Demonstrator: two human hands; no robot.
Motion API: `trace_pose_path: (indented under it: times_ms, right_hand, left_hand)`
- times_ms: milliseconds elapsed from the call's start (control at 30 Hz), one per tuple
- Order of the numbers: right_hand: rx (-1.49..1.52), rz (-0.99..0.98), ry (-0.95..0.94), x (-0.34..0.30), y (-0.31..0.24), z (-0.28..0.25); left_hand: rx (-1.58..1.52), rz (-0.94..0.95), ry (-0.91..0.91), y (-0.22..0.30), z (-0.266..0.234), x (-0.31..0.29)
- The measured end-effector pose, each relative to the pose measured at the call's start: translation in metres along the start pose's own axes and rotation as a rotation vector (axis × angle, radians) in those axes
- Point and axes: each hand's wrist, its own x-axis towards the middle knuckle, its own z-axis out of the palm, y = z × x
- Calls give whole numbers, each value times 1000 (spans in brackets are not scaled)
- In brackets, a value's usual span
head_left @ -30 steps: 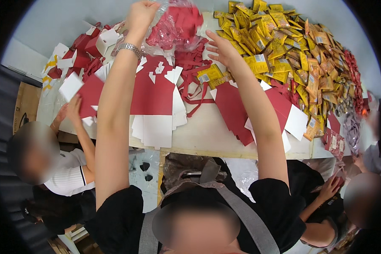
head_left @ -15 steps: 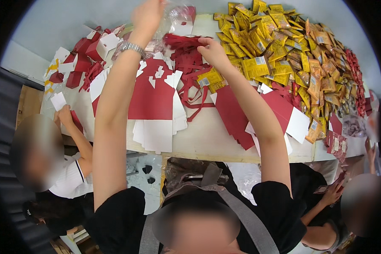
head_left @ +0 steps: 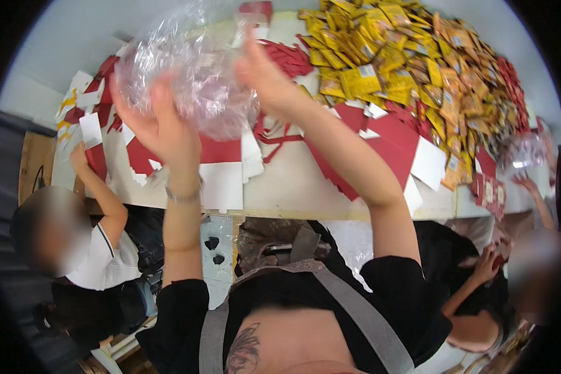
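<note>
A large crumpled clear plastic bag [head_left: 193,68] is over the far left part of the table, with pinkish contents dimly visible through it. My left hand [head_left: 159,121] is at the bag's near left side, thumb and fingers spread apart. Against the bag's right side is my right hand [head_left: 265,78], its fingers stretched upward and blurred by motion. Beneath the bag lie flat red and white card box blanks [head_left: 221,184], partly covered by it. Red ribbons [head_left: 287,57] are heaped just beyond my right hand.
Yellow snack packets [head_left: 361,37] form a big pile at the far right, orange packets [head_left: 452,103] beside it. More red card blanks [head_left: 386,146] lie under my right forearm. A co-worker [head_left: 106,249] handles card at left; another person [head_left: 474,293] is at right.
My left hand has come back toward me, and the clear bag is now spread between my hands. My right hand has left the red ribbons and moved left to the bag.
</note>
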Motion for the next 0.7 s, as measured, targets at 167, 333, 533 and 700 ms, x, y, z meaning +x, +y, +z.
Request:
trace_pose_path:
  times_ms: [167, 333, 533, 700]
  right_hand:
    - [-411, -724, 117, -58, -6, 69]
    - [-603, -757, -105, -143, 18, 112]
    - [-133, -282, -82, -213, 41, 153]
    - [-543, -464, 62, -230, 21, 119]
  left_hand:
    - [-1053, -1025, -104, -4, -91, -108]
    - [-587, -1158, -5, 55, -99, -157]
    - [-376, -1016, -48, 59, -143, -202]
    - [65, -505, 48, 75, -111, -196]
